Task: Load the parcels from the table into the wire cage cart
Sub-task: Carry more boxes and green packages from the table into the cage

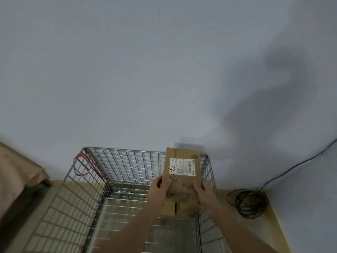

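Here your left hand (160, 187) and right hand (204, 193) clasp the parcel (182, 172) by its sides, label up, over the cart's (116, 161) far right corner, likely ready for lowering.

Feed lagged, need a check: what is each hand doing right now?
Left hand: closed on the cardboard parcel, gripping its left edge over the wire cage cart.
Right hand: closed on the same parcel's right edge.

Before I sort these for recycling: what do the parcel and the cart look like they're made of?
Parcel: plain brown cardboard, matte, with a white paper label and tape strips; both hands hold it.
Cart: bare metal wire, likely steel, in a welded grid with a shiny silver finish.
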A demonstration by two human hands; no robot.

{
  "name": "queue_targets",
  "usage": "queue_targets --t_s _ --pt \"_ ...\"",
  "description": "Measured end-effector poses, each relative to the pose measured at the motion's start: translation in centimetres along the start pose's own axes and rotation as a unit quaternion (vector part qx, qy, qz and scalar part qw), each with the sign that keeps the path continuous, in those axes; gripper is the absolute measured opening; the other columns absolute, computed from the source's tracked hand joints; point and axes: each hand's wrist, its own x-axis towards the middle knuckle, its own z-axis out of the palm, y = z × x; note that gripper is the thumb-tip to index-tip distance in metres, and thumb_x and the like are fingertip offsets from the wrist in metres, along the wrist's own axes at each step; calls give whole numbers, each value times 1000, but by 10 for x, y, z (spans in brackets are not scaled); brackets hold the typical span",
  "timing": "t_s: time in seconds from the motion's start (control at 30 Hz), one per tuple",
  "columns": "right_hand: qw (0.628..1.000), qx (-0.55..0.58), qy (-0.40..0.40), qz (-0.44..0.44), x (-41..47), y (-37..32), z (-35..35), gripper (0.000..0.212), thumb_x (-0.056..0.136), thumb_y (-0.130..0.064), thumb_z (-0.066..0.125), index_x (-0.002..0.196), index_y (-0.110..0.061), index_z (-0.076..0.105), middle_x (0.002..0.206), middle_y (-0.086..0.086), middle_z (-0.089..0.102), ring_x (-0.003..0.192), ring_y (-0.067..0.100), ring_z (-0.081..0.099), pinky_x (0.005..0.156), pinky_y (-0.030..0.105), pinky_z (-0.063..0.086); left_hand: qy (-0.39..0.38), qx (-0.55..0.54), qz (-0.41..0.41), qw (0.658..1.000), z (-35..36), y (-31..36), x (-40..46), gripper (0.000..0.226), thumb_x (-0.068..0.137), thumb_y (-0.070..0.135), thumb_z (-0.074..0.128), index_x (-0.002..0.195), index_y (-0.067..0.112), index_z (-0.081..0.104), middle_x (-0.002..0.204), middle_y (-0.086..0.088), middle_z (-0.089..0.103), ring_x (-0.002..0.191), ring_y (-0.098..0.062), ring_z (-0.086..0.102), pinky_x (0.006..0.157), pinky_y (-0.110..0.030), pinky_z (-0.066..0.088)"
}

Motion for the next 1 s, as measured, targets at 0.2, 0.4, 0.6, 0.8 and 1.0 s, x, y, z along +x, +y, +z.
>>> queue_targets --t_s 0.2,0.4,0.6,0.8,1.0 --pt "999 -13 -34 8 76 85 11 39 99 -54 55 136 -61 47 122 -22 67 112 11 67 98 47 58 16 19 -46 999 21 -86 58 74 94 36 73 158 36 34 139 -13 54 118 -28 62 93 -42 60" --pt "997 -53 -52 1 143 152 38 49 103 -39 56 150 -38 44 129 -16 63 115 9 61 95 30 53 24 -4 -14 1000 22 -175 116 63 97 17 70 154 23 44 118 6 71 103 -10 72 87 -35 62" --pt "996 -58 -66 4 196 214 70 61 94 -33 71 150 -29 47 138 -6 64 128 18 60 108 48 50 56 7 -38 998 13 -249 157 67 99 23 67 157 23 33 123 7 64 107 -12 66 76 -18 56" --pt "992 -102 -68 21 232 250 88 58 96 -26 70 149 -27 48 139 -5 64 129 20 59 110 46 48 89 35 -72 993 9 -294 197 62 97 20 70 150 11 40 126 -5 63 101 -13 65 70 -13 53" --pt "987 -160 29 -1 248 259 93 62 89 -17 78 145 -18 50 134 0 66 123 21 62 104 43 53 81 60 -102 990 22 -315 230 60 93 24 76 139 5 42 123 -8 62 97 -16 63 69 -18 49"
